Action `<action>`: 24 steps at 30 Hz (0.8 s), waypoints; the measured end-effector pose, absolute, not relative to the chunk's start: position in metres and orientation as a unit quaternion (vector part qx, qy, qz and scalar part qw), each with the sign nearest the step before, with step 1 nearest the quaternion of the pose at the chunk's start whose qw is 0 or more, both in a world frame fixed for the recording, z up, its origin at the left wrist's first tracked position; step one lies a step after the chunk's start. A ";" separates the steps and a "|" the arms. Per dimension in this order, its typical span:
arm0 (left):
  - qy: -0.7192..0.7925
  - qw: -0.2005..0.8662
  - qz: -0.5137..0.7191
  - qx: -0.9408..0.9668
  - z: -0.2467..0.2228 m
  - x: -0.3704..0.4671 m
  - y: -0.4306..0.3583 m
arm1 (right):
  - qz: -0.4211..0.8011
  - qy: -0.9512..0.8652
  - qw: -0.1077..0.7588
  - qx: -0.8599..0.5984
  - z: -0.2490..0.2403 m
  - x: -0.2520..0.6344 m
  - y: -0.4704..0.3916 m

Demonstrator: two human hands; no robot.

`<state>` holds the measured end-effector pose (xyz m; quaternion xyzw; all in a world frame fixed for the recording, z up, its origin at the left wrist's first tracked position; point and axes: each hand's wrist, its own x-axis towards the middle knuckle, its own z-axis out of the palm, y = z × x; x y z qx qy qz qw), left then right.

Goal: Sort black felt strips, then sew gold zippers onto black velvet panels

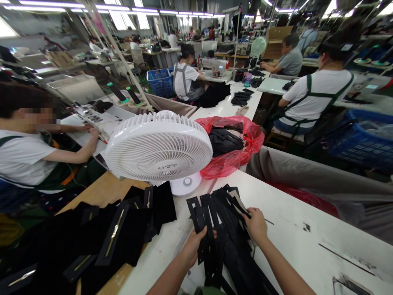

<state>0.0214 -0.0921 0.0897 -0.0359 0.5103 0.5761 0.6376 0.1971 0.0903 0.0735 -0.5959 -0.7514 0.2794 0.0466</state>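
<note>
A loose pile of black fabric strips lies on the white tabletop in front of me. Several have slots cut in them, and small holes show near some ends. My left hand is closed around strips at the pile's left side, thumb on top. On the right, my right hand pinches the edge of a strip near a beige-backed piece. To the left, black fabric panels with gold zippers lie heaped over a wooden board.
A white fan stands just beyond the pile. Behind it, a red plastic bag holds more black pieces. One person sits close at left; others work at sewing machines. A blue crate stands at right.
</note>
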 end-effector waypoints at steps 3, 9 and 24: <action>0.490 0.645 0.586 -0.026 0.092 0.024 -0.090 | 0.360 -0.729 0.045 -0.580 0.079 0.206 0.096; 0.456 0.653 0.605 -0.028 0.105 0.029 -0.078 | 0.482 -0.655 0.066 -0.578 0.076 0.195 0.093; 0.477 0.666 0.572 -0.037 0.135 0.073 -0.035 | 0.650 -0.576 0.164 -0.468 0.148 0.190 0.011</action>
